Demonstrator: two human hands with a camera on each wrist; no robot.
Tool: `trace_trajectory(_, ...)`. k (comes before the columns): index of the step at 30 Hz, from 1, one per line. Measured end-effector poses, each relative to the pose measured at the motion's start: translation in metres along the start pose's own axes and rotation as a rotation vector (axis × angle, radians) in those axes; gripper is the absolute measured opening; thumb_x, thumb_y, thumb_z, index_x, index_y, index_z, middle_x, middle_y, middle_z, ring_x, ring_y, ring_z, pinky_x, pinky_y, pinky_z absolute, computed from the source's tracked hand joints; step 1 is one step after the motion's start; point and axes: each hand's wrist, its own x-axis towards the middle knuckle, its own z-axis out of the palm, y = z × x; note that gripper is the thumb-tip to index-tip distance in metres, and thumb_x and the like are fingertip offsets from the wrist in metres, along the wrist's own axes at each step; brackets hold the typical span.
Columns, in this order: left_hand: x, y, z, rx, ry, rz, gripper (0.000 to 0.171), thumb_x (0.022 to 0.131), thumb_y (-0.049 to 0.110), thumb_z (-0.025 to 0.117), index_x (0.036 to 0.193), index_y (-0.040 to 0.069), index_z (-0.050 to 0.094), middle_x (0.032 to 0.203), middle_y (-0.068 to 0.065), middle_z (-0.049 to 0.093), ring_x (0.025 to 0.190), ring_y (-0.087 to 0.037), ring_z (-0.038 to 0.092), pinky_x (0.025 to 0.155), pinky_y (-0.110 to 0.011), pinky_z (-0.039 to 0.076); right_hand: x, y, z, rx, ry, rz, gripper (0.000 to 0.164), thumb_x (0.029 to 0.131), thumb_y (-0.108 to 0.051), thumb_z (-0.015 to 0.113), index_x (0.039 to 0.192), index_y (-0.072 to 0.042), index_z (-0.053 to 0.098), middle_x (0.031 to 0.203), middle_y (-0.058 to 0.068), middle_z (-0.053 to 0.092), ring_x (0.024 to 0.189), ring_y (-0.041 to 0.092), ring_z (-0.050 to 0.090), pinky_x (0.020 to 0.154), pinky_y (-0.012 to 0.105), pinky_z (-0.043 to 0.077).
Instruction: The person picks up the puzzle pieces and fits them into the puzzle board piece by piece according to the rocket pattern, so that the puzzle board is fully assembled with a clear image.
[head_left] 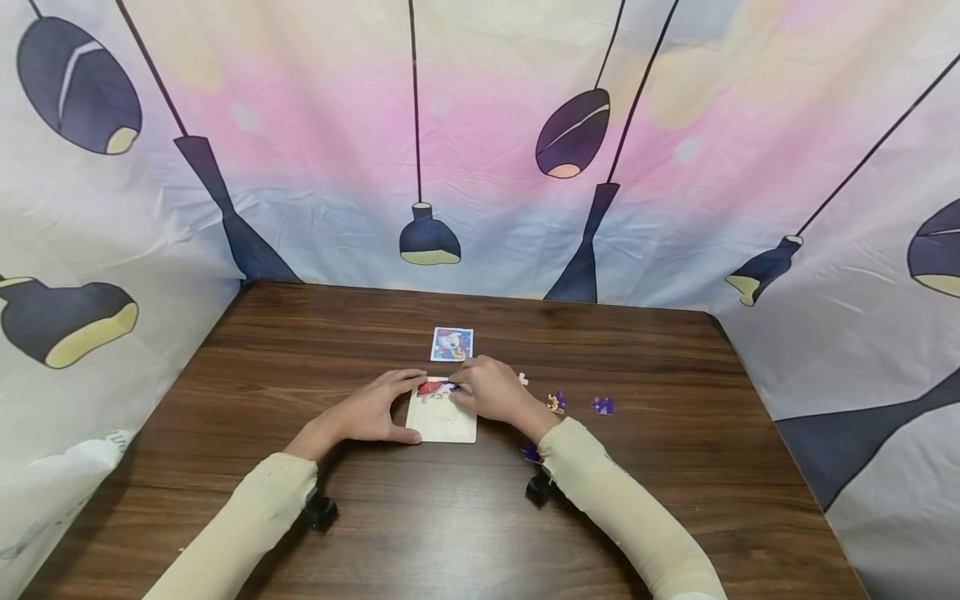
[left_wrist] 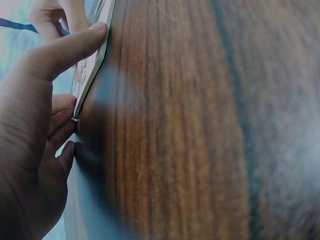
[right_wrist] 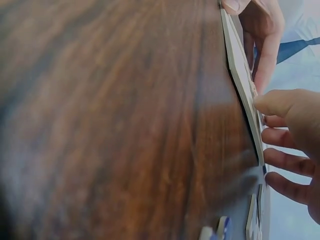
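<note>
Gripping the white puzzle tray (head_left: 448, 427) along its left side with the left hand (head_left: 372, 410), thumb on the near left corner and fingers at the far left corner, spread in a wide C. Reaching over the tray's far right part with the right hand (head_left: 495, 390), with fingers bent and slightly parted in the right wrist view and with thumb and fingertips down at the tray. Cannot tell whether pinching a piece there or only pressing.

Lying in the tray's far left part, beside those fingertips: a red jigsaw piece (head_left: 430, 387) and a dark blue jigsaw piece (head_left: 447, 387), above a bare pale area toward the near edge.

Just beyond the tray, flat on the dark wooden table (head_left: 637, 350): a square cartoon picture card (head_left: 452, 343). Scattered to the right: a white jigsaw piece (head_left: 523, 379) near the right hand, an orange-and-purple jigsaw piece (head_left: 556, 402) just beside the right wrist, a purple jigsaw piece (head_left: 602, 406) farther out, and a dark purple jigsaw piece (head_left: 532, 452) partly hidden by the right cream sleeve (head_left: 622, 500). Hanging behind the table: a pastel cloth backdrop (head_left: 330, 133) printed with dark lamps.
</note>
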Motion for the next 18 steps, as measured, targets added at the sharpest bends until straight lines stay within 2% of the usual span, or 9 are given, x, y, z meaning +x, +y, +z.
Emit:
trace_trajectory(4,0.0006,0.0003,0.001,0.002,-0.005,-0.007,0.102,0.077,0.06,0.082,0.157,0.012,0.041,0.162,-0.009,0.036,0.148,-0.036,0.033,0.112,-0.062,0.035,0.0003,-0.001,-0.0007,0.008,-0.013,0.011,0.032,0.096,-0.037,0.072,0.12,-0.017,0.078,0.123,0.006,0.072,0.114,0.023,0.065,0.094,0.041,0.055)
trace_trajectory(9,0.001,0.0009,0.0014,0.006,-0.006,-0.007,0.102,0.077,0.06,0.082,0.157,0.011,0.041,0.162,-0.009,0.037,0.148,-0.036,0.033,0.113,-0.062,0.035,0.0016,-0.0003,-0.0003,0.002,-0.01,-0.008,0.033,0.096,-0.039,0.072,0.121,-0.018,0.078,0.119,0.003,0.073,0.11,0.021,0.067,0.091,0.039,0.056)
trace_trajectory(18,0.0004,0.0,0.0009,0.005,-0.002,-0.003,0.103,0.077,0.062,0.081,0.157,0.012,0.042,0.162,-0.008,0.036,0.148,-0.036,0.033,0.112,-0.062,0.036,0.0038,-0.0008,0.0009,0.013,-0.001,0.0,0.026,0.095,-0.036,0.073,0.112,-0.018,0.081,0.115,0.002,0.074,0.11,0.021,0.066,0.093,0.039,0.056)
